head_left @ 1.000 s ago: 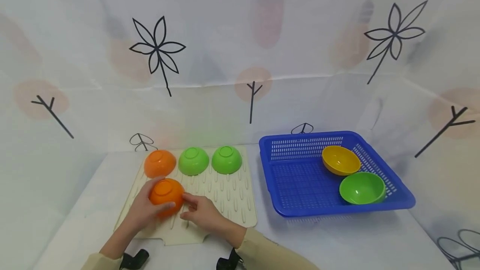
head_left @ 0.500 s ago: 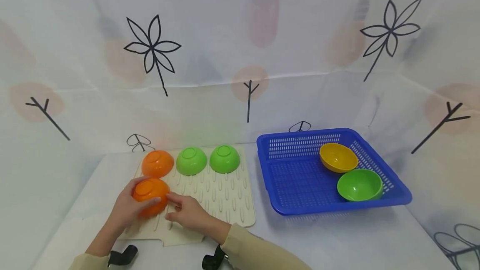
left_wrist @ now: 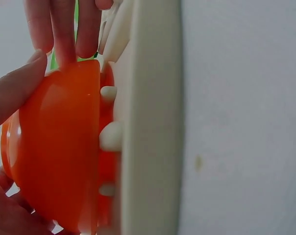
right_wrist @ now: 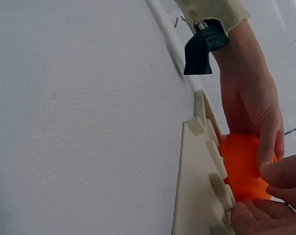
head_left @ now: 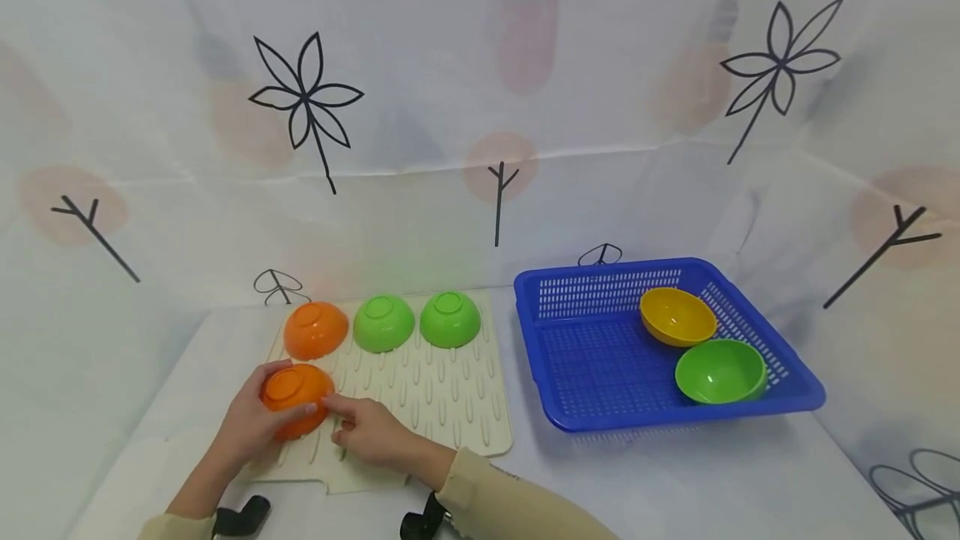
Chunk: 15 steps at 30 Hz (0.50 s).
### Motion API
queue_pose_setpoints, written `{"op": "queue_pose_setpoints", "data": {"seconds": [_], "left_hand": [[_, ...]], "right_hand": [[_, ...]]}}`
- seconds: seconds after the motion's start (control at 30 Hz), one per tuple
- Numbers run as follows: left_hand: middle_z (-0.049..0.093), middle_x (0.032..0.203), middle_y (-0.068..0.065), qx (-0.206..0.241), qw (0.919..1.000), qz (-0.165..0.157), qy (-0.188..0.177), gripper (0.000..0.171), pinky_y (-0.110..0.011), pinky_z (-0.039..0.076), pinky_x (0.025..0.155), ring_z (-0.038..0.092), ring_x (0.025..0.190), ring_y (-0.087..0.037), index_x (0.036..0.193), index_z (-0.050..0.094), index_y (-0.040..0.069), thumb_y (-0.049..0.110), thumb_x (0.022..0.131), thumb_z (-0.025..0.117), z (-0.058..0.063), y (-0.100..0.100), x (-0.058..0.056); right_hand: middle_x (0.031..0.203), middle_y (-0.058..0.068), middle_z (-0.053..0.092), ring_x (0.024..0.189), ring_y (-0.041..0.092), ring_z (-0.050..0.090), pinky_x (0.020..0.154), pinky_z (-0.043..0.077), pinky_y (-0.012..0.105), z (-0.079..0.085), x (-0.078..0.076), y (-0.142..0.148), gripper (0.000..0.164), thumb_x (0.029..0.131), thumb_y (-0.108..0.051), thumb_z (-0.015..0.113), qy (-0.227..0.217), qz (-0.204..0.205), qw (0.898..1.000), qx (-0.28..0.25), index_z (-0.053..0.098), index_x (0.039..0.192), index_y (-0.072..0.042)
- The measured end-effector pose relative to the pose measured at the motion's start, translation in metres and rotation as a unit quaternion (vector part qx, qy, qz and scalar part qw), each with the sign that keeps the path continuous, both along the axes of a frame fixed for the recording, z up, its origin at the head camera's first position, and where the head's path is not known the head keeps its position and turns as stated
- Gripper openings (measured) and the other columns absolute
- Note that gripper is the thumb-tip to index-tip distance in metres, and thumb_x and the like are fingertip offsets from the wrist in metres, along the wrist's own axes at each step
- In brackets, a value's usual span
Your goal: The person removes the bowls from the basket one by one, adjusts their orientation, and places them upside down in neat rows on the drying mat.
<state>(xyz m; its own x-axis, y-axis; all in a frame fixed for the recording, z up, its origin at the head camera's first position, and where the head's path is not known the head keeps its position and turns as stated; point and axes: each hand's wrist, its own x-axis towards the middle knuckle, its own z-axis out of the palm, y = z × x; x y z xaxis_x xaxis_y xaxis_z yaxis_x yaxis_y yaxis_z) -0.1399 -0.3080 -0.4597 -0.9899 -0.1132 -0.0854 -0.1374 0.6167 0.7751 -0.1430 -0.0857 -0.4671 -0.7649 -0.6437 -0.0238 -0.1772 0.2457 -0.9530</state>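
Head view: the left hand (head_left: 251,417) clamps its grip round a glossy orange round bowl (head_left: 295,386), upside down at the cream ribbed drying rack (head_left: 427,394); the right hand (head_left: 375,433) touches its right side; left wrist: the rim meets pale pegs; right wrist: right grip apart, fingertips at the bowl.

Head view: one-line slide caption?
Left hand grips, right hand touches the nearer upturned orange bowl over a cream rack, blue basket alongside.
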Motion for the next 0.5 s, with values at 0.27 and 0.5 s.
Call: {"op": "queue_pose_setpoints", "data": {"seconds": [0.27,0.5], "left_hand": [[0.033,0.15,-0.027,-0.011,0.9999,-0.002,-0.013,0.105,-0.065,0.032,0.108,0.036,0.131,-0.046,0.15,0.026,0.003,0.051,0.076,0.083,0.001,-0.001,-0.001],[0.036,0.146,-0.027,-0.018,0.9997,-0.01,-0.012,0.106,-0.064,0.034,0.107,0.04,0.127,-0.045,0.15,0.025,0.002,0.05,0.076,0.083,0.0,-0.002,-0.001]], "right_hand": [[0.147,-0.011,0.049,0.115,-0.001,0.054,0.092,0.047,0.018,-0.001,-0.001,0.003,0.053,0.094,-0.006,0.063,0.003,0.001,1.0,0.001,0.053,0.145,-0.017],[0.137,-0.002,0.06,0.123,0.009,0.056,0.089,0.052,0.023,0.013,-0.003,0.017,0.048,0.095,-0.003,0.061,-0.028,-0.028,0.998,-0.039,0.057,0.141,-0.015]]}}
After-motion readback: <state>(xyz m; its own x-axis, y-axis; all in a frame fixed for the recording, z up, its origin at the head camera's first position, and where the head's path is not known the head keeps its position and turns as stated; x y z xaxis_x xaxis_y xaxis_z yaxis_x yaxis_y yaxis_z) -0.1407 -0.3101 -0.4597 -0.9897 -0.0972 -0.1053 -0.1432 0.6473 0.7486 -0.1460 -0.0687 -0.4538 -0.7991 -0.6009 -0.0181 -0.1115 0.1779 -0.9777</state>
